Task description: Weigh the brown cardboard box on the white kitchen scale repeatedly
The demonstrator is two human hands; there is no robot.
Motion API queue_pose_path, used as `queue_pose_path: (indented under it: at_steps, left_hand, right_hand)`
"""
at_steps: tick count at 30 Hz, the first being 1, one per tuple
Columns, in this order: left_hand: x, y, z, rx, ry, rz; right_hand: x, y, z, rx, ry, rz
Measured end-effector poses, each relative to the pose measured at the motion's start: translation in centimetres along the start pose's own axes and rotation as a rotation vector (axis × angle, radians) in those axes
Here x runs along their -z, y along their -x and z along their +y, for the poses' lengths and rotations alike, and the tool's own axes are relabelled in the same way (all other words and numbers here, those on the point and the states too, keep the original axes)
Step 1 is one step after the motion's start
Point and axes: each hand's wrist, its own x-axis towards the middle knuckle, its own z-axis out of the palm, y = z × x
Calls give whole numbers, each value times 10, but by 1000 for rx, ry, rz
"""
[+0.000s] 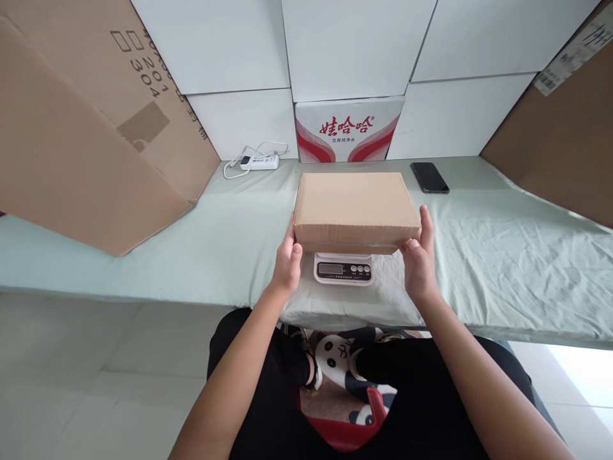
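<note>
A closed brown cardboard box is held level between my two hands, over a small white kitchen scale. My left hand grips the box's left side near its front corner, thumb at the front. On the right side, my right hand grips the other front corner, with a finger pointing up beside it. The box hides the scale's platform, so I cannot tell whether it rests on it. The scale's display and several buttons face me; no reading can be made out.
A pale green cloth covers the table. A black phone lies at the back right, a white power strip with a cable at the back left. White boxes and a red-and-white carton line the back. Large cardboard boxes flank both sides.
</note>
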Motion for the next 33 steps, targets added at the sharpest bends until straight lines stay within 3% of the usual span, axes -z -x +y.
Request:
queue_pose_path:
  at_steps: [28,33]
  left_hand:
    - [-5,-2,-1,-12,21,2]
    - [-4,-13,-1,-36,36,3]
  right_hand:
    - [-15,6,-4,-26,-22,33]
    - [-18,-8,-3,27,-17,26]
